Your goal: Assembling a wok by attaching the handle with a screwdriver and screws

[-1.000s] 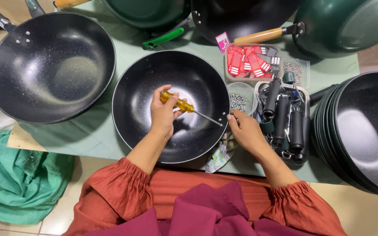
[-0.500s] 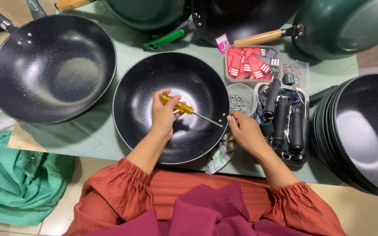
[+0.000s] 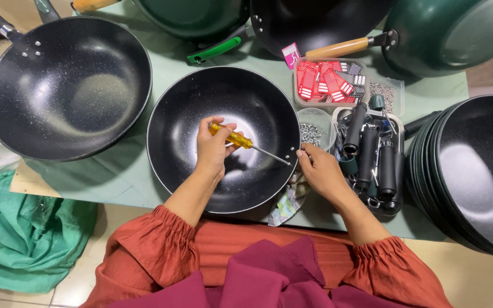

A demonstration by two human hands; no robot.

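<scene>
Left hand [image 3: 212, 149] is wrapped around the yellow handle of a screwdriver [image 3: 241, 141], fingers closed tight on it, sitting over the middle of the frame inside a black wok [image 3: 189, 171]. That screwdriver's metal shaft runs down and to the right, with its tip landing at the wok's right rim, right by the fingertips of the right hand [image 3: 322, 174]. Right hand is curled against that same rim from the outside, thumb and fingers pinched together at the edge; can't tell if there's anything small between them.

Just right of the wok there's a small clear tub of silver screws [image 3: 310, 132], and next to that a tray of black handles [image 3: 372, 159] piled lengthwise. Above those, a clear box of red and black tags [image 3: 329, 82]. A stack of black woks [image 3: 475, 171] fills the right edge of the frame, and another big black pan [image 3: 67, 88] sits at upper left. Green pans [image 3: 452, 34] line the top. It's all on a pale green table [image 3: 121, 171], with a green bag [image 3: 24, 239] on the floor at lower left.
</scene>
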